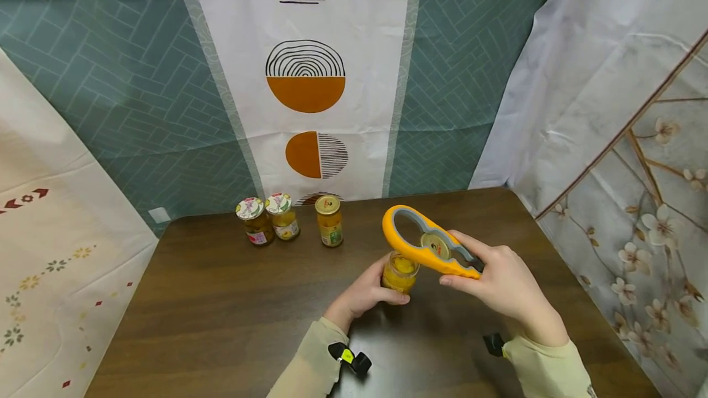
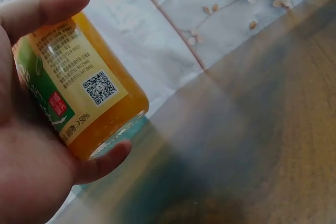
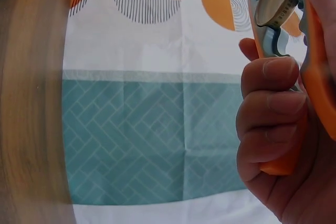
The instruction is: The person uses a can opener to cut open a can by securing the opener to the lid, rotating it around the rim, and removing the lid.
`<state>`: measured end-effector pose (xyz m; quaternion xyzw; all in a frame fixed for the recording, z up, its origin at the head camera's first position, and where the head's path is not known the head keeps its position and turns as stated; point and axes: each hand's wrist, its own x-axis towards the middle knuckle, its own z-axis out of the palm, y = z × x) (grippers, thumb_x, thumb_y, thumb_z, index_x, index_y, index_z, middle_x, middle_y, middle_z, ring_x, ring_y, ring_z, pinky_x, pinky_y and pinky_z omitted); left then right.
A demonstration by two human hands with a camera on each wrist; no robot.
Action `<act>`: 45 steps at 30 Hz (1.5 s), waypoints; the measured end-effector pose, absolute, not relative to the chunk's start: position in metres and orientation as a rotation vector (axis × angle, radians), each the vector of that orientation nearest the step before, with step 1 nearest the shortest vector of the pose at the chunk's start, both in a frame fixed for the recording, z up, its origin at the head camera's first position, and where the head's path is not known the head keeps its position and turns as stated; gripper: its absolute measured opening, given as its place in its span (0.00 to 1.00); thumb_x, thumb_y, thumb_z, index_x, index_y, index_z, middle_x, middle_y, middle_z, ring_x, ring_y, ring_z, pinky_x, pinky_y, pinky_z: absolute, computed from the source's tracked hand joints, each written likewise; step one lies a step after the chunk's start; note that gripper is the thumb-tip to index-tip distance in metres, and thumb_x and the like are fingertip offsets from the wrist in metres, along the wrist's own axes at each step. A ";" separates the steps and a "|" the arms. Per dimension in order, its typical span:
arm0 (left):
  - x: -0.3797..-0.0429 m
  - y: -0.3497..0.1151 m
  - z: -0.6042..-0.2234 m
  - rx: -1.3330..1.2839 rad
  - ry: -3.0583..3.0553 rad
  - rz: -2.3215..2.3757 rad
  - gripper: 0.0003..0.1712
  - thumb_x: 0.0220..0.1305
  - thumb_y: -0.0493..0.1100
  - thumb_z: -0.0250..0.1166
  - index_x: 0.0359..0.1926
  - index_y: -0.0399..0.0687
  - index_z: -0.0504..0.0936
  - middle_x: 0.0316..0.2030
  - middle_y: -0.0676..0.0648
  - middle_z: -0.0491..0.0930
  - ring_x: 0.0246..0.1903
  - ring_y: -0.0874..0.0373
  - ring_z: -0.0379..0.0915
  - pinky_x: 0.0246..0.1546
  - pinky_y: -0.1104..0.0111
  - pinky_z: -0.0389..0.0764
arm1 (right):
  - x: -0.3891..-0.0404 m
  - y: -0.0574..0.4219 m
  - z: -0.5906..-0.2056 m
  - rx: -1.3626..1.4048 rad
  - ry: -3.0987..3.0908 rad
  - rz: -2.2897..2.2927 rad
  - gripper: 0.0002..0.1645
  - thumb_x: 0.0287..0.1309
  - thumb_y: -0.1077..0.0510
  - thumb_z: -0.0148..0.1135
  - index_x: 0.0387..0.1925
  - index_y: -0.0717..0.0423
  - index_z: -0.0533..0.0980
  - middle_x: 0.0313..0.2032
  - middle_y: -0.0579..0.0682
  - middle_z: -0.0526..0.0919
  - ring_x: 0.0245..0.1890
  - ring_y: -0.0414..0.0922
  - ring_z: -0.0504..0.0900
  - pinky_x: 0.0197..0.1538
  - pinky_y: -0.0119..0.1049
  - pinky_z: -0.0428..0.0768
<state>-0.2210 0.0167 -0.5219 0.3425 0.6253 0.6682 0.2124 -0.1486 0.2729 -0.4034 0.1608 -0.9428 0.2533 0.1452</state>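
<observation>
Jars (image 1: 399,275), 3 lidded, 1 seemingly uncapped, 1 opener (image 1: 427,258)

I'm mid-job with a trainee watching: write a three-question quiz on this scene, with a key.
1. True or false: the left hand holds an open glass jar.
2. Where is the loose gold lid: (a) on the table, (b) in the jar opener held by the right hand, (c) on the open glass jar?
3. How many lidded jars stand behind the hands?

Key: 1. True. 2. b. 3. Three.

pale green sleeves (image 1: 306,358), black-and-yellow wrist straps (image 1: 346,355)
</observation>
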 end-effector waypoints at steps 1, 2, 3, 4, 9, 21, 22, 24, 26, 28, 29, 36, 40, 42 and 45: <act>-0.221 0.019 -0.522 0.942 1.753 1.854 0.39 0.53 0.37 0.71 0.66 0.54 0.66 0.52 0.47 0.76 0.48 0.54 0.73 0.54 0.59 0.74 | -0.147 0.275 -0.404 0.449 -2.710 0.742 0.45 0.43 0.28 0.72 0.64 0.32 0.72 0.15 0.34 0.69 0.16 0.35 0.68 0.22 0.35 0.70; -0.221 0.020 -0.523 0.928 1.773 1.849 0.39 0.54 0.37 0.72 0.66 0.56 0.66 0.52 0.48 0.76 0.49 0.54 0.73 0.55 0.59 0.74 | -0.145 0.278 -0.405 0.439 -2.704 0.754 0.45 0.43 0.29 0.73 0.64 0.33 0.72 0.16 0.34 0.71 0.17 0.36 0.69 0.23 0.35 0.71; -0.221 0.021 -0.523 0.917 1.797 1.847 0.40 0.55 0.38 0.72 0.66 0.59 0.66 0.53 0.49 0.76 0.49 0.55 0.73 0.55 0.58 0.74 | -0.143 0.280 -0.407 0.430 -2.699 0.768 0.44 0.43 0.30 0.74 0.64 0.34 0.72 0.17 0.35 0.73 0.18 0.36 0.70 0.24 0.36 0.72; -0.221 0.023 -0.524 0.905 1.821 1.845 0.39 0.55 0.38 0.72 0.66 0.60 0.66 0.53 0.50 0.76 0.49 0.55 0.73 0.55 0.57 0.74 | -0.141 0.282 -0.408 0.423 -2.694 0.781 0.44 0.44 0.32 0.74 0.64 0.36 0.72 0.18 0.35 0.74 0.18 0.36 0.71 0.24 0.36 0.72; -0.221 0.033 -0.521 0.817 1.924 1.865 0.35 0.57 0.40 0.73 0.62 0.65 0.68 0.52 0.53 0.77 0.49 0.57 0.73 0.55 0.52 0.73 | -0.134 0.294 -0.417 0.430 -2.669 0.849 0.42 0.46 0.40 0.77 0.64 0.40 0.73 0.17 0.36 0.74 0.18 0.36 0.71 0.23 0.34 0.72; -0.267 0.079 -0.541 0.525 2.129 2.009 0.33 0.53 0.56 0.76 0.57 0.71 0.70 0.48 0.55 0.78 0.47 0.57 0.75 0.50 0.54 0.78 | -0.133 0.313 -0.428 0.349 -2.663 0.853 0.42 0.49 0.42 0.75 0.66 0.40 0.71 0.24 0.41 0.80 0.21 0.39 0.73 0.26 0.37 0.73; -0.270 0.083 -0.542 0.511 2.143 2.007 0.33 0.53 0.56 0.76 0.57 0.70 0.70 0.48 0.55 0.78 0.46 0.57 0.74 0.50 0.54 0.78 | -0.134 0.314 -0.429 0.347 -2.659 0.856 0.42 0.49 0.42 0.75 0.66 0.40 0.71 0.25 0.41 0.81 0.22 0.39 0.73 0.26 0.37 0.74; -0.277 0.089 -0.544 0.493 2.156 2.008 0.32 0.54 0.54 0.76 0.57 0.70 0.70 0.48 0.55 0.78 0.46 0.57 0.74 0.50 0.54 0.78 | -0.134 0.315 -0.431 0.347 -2.648 0.863 0.42 0.49 0.42 0.75 0.66 0.40 0.71 0.29 0.42 0.83 0.24 0.40 0.74 0.28 0.38 0.75; -0.283 0.095 -0.546 0.468 2.167 1.997 0.32 0.53 0.54 0.76 0.57 0.71 0.70 0.48 0.56 0.77 0.46 0.57 0.74 0.49 0.56 0.79 | -0.134 0.316 -0.434 0.344 -2.644 0.874 0.41 0.50 0.43 0.75 0.66 0.41 0.71 0.30 0.42 0.83 0.24 0.39 0.75 0.29 0.39 0.75; -0.288 0.101 -0.548 0.452 2.173 1.989 0.32 0.53 0.54 0.76 0.57 0.72 0.69 0.48 0.56 0.77 0.46 0.58 0.73 0.49 0.58 0.79 | -0.132 0.318 -0.435 0.341 -2.642 0.877 0.41 0.50 0.43 0.75 0.66 0.42 0.71 0.32 0.43 0.84 0.25 0.40 0.76 0.30 0.39 0.76; -0.291 0.105 -0.548 0.449 2.176 1.989 0.33 0.53 0.54 0.76 0.57 0.71 0.69 0.48 0.56 0.76 0.46 0.57 0.73 0.49 0.58 0.79 | -0.132 0.319 -0.435 0.335 -2.641 0.875 0.41 0.50 0.43 0.75 0.66 0.42 0.71 0.33 0.43 0.84 0.26 0.40 0.76 0.30 0.40 0.77; -0.309 0.118 -0.542 0.457 2.255 1.959 0.36 0.57 0.52 0.74 0.62 0.64 0.65 0.49 0.54 0.76 0.46 0.57 0.73 0.48 0.57 0.79 | -0.132 0.320 -0.431 0.292 -2.635 0.850 0.41 0.49 0.42 0.75 0.66 0.42 0.72 0.36 0.46 0.85 0.28 0.41 0.76 0.33 0.43 0.77; -0.314 0.123 -0.539 0.449 2.324 1.934 0.37 0.61 0.46 0.71 0.65 0.57 0.61 0.51 0.51 0.74 0.48 0.57 0.72 0.53 0.57 0.75 | -0.133 0.319 -0.431 0.300 -2.640 0.852 0.41 0.50 0.42 0.75 0.66 0.41 0.72 0.34 0.45 0.85 0.27 0.41 0.76 0.32 0.42 0.77; -0.314 0.125 -0.538 0.430 2.346 1.923 0.37 0.63 0.43 0.70 0.66 0.54 0.58 0.53 0.48 0.72 0.50 0.56 0.71 0.56 0.57 0.74 | -0.133 0.318 -0.431 0.300 -2.647 0.851 0.41 0.50 0.42 0.75 0.66 0.41 0.71 0.34 0.45 0.85 0.27 0.41 0.76 0.32 0.42 0.77; -0.313 0.127 -0.536 0.383 2.364 1.881 0.41 0.63 0.39 0.69 0.69 0.51 0.53 0.56 0.44 0.68 0.53 0.53 0.69 0.59 0.55 0.71 | -0.132 0.319 -0.431 0.288 -2.652 0.845 0.41 0.50 0.41 0.75 0.66 0.41 0.72 0.34 0.45 0.85 0.27 0.41 0.76 0.32 0.42 0.76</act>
